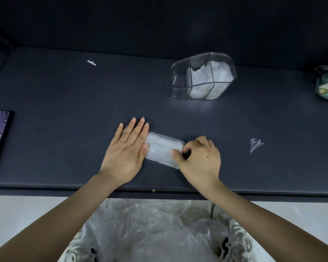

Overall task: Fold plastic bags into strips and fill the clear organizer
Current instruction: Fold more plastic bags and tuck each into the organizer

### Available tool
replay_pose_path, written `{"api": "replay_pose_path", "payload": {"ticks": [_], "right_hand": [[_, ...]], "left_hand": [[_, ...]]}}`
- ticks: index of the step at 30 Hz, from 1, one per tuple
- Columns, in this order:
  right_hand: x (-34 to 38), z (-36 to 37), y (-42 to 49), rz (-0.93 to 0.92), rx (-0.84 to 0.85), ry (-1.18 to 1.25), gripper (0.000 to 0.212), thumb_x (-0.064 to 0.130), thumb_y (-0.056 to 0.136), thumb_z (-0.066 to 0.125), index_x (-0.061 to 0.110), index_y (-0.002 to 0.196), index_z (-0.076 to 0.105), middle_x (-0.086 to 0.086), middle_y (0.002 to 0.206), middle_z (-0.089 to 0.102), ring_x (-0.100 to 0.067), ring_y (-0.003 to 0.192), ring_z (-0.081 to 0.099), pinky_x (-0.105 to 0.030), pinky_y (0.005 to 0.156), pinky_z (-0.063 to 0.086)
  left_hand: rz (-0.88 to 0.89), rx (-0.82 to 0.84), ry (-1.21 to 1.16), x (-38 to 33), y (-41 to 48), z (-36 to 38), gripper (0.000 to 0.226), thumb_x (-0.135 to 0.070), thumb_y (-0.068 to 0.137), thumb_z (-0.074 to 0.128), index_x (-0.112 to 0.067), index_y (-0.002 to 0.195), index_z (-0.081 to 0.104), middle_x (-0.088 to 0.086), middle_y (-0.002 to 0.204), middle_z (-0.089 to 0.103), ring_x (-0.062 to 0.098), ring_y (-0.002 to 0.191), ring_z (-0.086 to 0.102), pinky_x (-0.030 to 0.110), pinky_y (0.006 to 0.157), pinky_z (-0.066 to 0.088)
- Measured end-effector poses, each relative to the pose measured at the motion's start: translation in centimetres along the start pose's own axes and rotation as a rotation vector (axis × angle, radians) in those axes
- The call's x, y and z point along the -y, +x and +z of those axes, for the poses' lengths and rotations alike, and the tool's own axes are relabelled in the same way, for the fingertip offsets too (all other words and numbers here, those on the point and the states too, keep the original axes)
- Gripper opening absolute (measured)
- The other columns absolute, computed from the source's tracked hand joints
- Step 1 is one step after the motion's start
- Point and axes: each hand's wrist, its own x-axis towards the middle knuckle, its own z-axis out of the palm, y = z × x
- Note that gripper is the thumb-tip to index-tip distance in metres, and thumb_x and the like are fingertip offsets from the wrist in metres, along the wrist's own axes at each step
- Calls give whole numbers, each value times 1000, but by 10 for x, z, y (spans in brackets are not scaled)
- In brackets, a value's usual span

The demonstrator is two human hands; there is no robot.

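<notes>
The left hand (126, 151) is pressing flat (fingers extended) on the folded bag (162, 150); the right hand (199, 159) is pinching its end on the table (64, 103).

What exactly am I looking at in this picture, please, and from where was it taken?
There is no machine here: a person is working with bare hands, and the single picture comes from a camera worn on their head, looking down at a dark table. The left hand lies flat, pressing one end of a folded plastic bag. The right hand pinches the bag's other end with fingers and thumb, apparently mid-fold. Farther back stands the clear organizer, divided into compartments, with white folded bags already in some. A small scrap of clear plastic lies to the right. Below the table edge, loose plastic bags are heaped by the person's shoes.
</notes>
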Motion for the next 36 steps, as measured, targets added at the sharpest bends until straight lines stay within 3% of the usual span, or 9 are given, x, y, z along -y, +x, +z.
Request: {"api": "replay_pose_path", "payload": {"ticks": [5, 8, 10, 12, 14, 19, 24, 28, 36], "right_hand": [[2, -12, 8, 156, 181, 302, 12, 31, 84, 69, 27, 73, 65, 14, 82, 60, -11, 85, 56, -25, 75, 42], [2, -25, 18, 141, 310, 538, 24, 23, 84, 72, 28, 67, 56, 13, 64, 60, -4, 64, 57, -22, 64, 43], [2, -35, 29, 55, 435, 648, 25, 15, 83, 73, 24, 68, 54, 12, 59, 59, -3, 56, 53, -20, 60, 42], [4, -46, 43, -48, 527, 683, 22, 9, 84, 71, 19, 73, 54, 11, 60, 58, -3, 58, 51, -16, 60, 41], [9, -55, 57, -99, 545, 689, 19, 5, 85, 68, 17, 77, 55, 10, 63, 58, -1, 61, 52, -13, 63, 41], [17, -61, 71, 75, 519, 912, 32, 14, 87, 68, 20, 114, 52, 0, 84, 67, -10, 78, 62, -24, 69, 52], [28, -46, 42, 340, 701, 1063, 33, 20, 87, 69, 9, 117, 62, -14, 101, 72, -21, 82, 70, -33, 71, 59], [36, -35, 34, 393, 570, 1153, 12, 6, 88, 66, 7, 100, 68, -12, 86, 71, -20, 72, 65, -27, 55, 53], [30, -35, 42, 32, 336, 1134, 31, -9, 87, 59, 20, 83, 69, 5, 75, 66, -12, 61, 56, -23, 48, 46]], "left_hand": [[-103, -41, -370, 5, 1, -10, 72, -63, 95, 7, -14, 148, 7, -5, 156, 11, 10, 147, 5, 20, 118, -8], [-113, -105, -493, 2, 10, -34, 80, -64, 85, 27, -16, 149, 31, -11, 150, 26, 8, 144, 18, 19, 118, 2], [-76, 41, -615, 0, 21, -49, 73, -66, 75, 42, -30, 138, 47, -16, 138, 49, 4, 132, 41, 22, 114, 24], [-105, 294, -886, -3, 32, -62, 53, -56, 66, 63, -37, 116, 59, -19, 110, 66, 1, 106, 61, 22, 95, 44], [-147, 396, -1102, -4, 37, -63, 34, -32, 66, 71, -19, 98, 68, -9, 88, 70, 6, 84, 66, 23, 76, 49], [-292, 258, -1404, -8, 32, -63, 33, -15, 61, 84, -7, 87, 67, -4, 75, 68, 10, 72, 65, 20, 63, 50], [-431, 93, -1519, -18, 30, -62, 38, -14, 73, 72, 1, 106, 65, 16, 98, 70, 25, 88, 68, 30, 73, 56], [-541, 78, -1547, -23, 27, -62, 30, -6, 83, 68, 3, 111, 63, 21, 107, 69, 32, 96, 69, 37, 79, 57], [-742, 366, -1881, -12, 27, -76, 65, -57, 89, 40, -1, 111, 64, 15, 88, 71, 26, 74, 70, 34, 61, 57]]}}
